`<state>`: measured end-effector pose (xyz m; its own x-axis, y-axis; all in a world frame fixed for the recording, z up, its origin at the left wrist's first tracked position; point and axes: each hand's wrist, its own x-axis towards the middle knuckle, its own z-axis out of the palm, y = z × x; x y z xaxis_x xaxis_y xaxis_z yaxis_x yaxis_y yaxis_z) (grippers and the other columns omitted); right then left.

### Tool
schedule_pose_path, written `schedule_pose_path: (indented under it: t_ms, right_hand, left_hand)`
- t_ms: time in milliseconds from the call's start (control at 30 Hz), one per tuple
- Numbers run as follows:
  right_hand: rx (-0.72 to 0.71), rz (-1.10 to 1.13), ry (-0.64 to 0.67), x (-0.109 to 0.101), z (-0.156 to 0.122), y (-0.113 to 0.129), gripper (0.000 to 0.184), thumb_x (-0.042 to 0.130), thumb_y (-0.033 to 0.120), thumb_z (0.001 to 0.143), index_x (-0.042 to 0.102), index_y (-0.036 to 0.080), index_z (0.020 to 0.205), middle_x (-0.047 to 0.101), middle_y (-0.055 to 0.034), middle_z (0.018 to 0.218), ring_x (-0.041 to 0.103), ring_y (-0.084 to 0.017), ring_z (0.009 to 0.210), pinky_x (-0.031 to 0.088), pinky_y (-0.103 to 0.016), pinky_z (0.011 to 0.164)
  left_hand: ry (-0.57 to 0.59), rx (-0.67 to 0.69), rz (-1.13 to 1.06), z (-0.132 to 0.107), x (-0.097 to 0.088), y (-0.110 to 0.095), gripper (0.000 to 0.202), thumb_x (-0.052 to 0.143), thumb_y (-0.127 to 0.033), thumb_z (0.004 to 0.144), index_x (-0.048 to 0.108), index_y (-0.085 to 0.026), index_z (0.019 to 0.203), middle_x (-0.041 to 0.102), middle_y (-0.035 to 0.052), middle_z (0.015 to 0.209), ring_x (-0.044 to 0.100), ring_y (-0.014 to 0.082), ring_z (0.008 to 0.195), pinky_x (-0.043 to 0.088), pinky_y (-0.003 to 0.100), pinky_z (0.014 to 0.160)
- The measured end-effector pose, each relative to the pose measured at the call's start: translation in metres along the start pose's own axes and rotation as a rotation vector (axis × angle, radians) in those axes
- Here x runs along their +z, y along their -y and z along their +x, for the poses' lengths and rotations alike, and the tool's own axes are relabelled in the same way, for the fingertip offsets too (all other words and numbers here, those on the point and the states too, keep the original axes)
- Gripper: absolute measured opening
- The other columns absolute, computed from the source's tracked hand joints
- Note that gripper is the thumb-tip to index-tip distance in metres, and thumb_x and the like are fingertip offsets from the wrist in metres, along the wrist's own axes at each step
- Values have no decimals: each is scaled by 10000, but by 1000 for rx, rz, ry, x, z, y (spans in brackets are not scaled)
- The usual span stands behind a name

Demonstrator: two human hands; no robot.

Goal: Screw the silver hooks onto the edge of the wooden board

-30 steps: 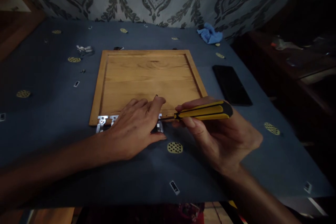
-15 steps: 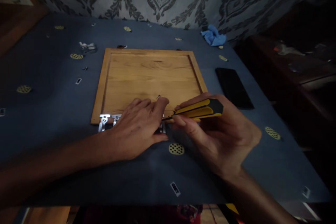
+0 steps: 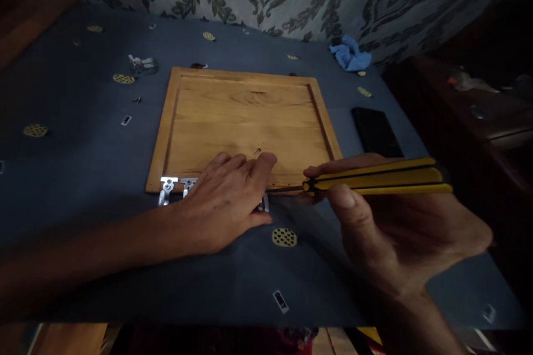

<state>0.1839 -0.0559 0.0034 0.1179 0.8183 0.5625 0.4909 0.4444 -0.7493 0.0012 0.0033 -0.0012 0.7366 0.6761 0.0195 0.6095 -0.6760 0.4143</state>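
A square wooden panel [image 3: 245, 116] with a raised frame lies on a blue cloth-covered table [image 3: 83, 166]. Metal hinge brackets [image 3: 169, 187] stick out along its near edge. My left hand [image 3: 222, 202] lies flat over that edge, fingers stretched onto the wood, covering another bracket. A small screw [image 3: 257, 151] rests on the panel just beyond my fingertips. My right hand [image 3: 400, 227] grips a yellow-and-black screwdriver [image 3: 375, 180], held nearly level, its tip pointing left toward the bracket by my left index finger.
A black phone [image 3: 377, 132] lies right of the panel. A blue rag [image 3: 350, 55] sits at the back right by the patterned wall. Loose metal hardware [image 3: 142, 63] and small screws lie at the back left. A dark wooden shelf [image 3: 474, 116] stands to the right.
My right hand has drawn the screwdriver back to the right and closer to the camera, levelling it. My left hand has stayed on the panel's near edge. The view shifted slightly.
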Motion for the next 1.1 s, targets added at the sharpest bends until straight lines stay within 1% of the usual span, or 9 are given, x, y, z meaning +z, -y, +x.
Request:
schedule_pose_path:
  t_ms: [100,200,300,400,567,733,867,933,1100]
  right_hand:
    - [-9,-57,12,-2,-3,-5,107,768,254,893,766,282,997,786,5,910,717,-171,673,584,-347,612]
    - [34,-76,52,-4,-6,-9,97,754,274,908,763,280,1005,782,3,931,713,-170,687,577,-351,658]
    - [55,-81,67,-4,-8,-12,101,736,299,924,758,272,1018,777,0,939,714,-167,697,576,-342,666]
    - [28,-114,54,-3,-7,-11,101,740,300,922,756,263,1015,776,5,934,722,-158,704,566,-324,659]
    - [-42,-115,65,0,-5,-8,95,750,249,914,745,268,1007,781,16,927,721,-155,716,566,-322,673]
    - [-111,-126,85,0,-4,-7,174,721,130,908,717,258,1026,776,28,952,718,-134,725,554,-295,655]
    - [-111,-156,105,2,-2,-4,111,756,235,909,701,269,999,752,40,867,696,-131,669,546,-288,606]
    - [-115,-173,84,3,-1,-2,156,791,287,881,689,274,998,744,40,837,688,-137,650,546,-289,582]
    - [-108,-196,30,6,-3,-3,130,785,302,885,679,280,957,736,34,798,663,-144,627,531,-309,572]
  left_hand:
    - [12,-7,4,1,-2,-1,585,816,-353,849,487,-161,1292,723,93,1119,665,305,1089,476,416,951]
    - [27,-17,25,2,-3,-2,607,820,-351,847,477,-153,1307,724,99,1142,661,311,1115,474,421,962]
    - [34,-13,39,2,-3,-2,609,825,-369,844,480,-151,1296,723,102,1150,664,311,1105,476,420,955]
    - [25,-3,43,2,-1,-2,603,820,-385,851,480,-156,1293,725,93,1131,668,303,1086,477,412,947]
    - [6,11,46,1,0,-1,607,813,-383,858,473,-152,1305,721,95,1137,664,304,1087,474,413,948]
    - [12,19,37,0,-1,-1,615,815,-384,856,471,-149,1308,721,95,1132,664,305,1075,475,413,947]
    - [5,25,30,0,0,-1,631,809,-377,864,458,-138,1330,718,95,1122,661,307,1077,476,416,949]
    - [-7,33,31,0,1,0,643,806,-381,868,452,-129,1343,716,100,1122,661,307,1067,475,418,950]
    - [5,18,42,0,1,-1,681,808,-404,864,444,-128,1369,714,111,1150,654,316,1090,471,422,961]
